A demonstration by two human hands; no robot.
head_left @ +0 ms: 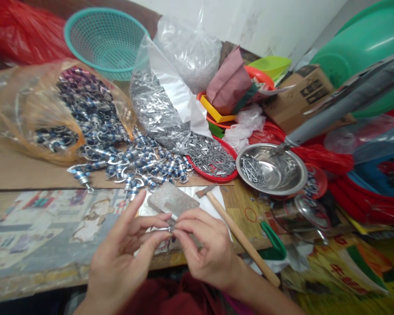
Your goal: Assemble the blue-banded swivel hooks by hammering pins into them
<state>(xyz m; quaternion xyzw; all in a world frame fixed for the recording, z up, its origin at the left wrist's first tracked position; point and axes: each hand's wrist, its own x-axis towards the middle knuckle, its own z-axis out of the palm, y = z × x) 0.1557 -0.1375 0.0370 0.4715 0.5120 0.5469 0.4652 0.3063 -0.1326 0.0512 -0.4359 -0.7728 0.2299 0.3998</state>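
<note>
Just in front of a grey metal block, my two hands meet at the fingertips. My left hand pinches a thin, shiny metal pin between thumb and fingers, its index finger raised. At the pin's right end, my right hand is closed, thumb and fingers pinching a small metal piece mostly hidden by the fingertips. A hammer lies beside my right hand, its wooden handle slanting toward the bench's front edge. Blue-and-silver metal hook fittings are heaped beyond my left hand.
A red plate bears small grey metal clips, spilling from a clear bag. A steel bowl holds loose pins. An orange-tinted bag of fittings lies left. Behind stand a turquoise basket and a cardboard box.
</note>
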